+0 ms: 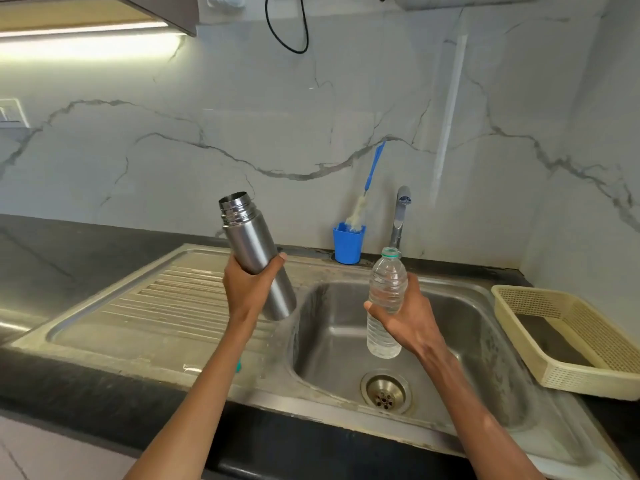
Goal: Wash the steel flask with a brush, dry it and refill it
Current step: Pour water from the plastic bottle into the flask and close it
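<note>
We've got the steel flask (254, 251) uncapped, tilted over the sink (398, 327) w/ its base at the basin's left edge; left hand (251, 289) wraps its lower body. Right hand (410, 317) grips a plastic bottle (386, 303) above the basin. Flask's rigid, prob. light if empty, smooth steel likely slick when wet, so we'd grip mid-body.

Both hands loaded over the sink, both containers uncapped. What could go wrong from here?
1. The left hand holds the tilted, open-mouthed steel flask low on its body; the mouth is narrow, so a pour from the clear plastic water bottle in the right hand may miss and run into the steel sink.
2. Both hands are occupied, so reaching the blue-handled bottle brush in the blue cup means setting something down first.
</note>
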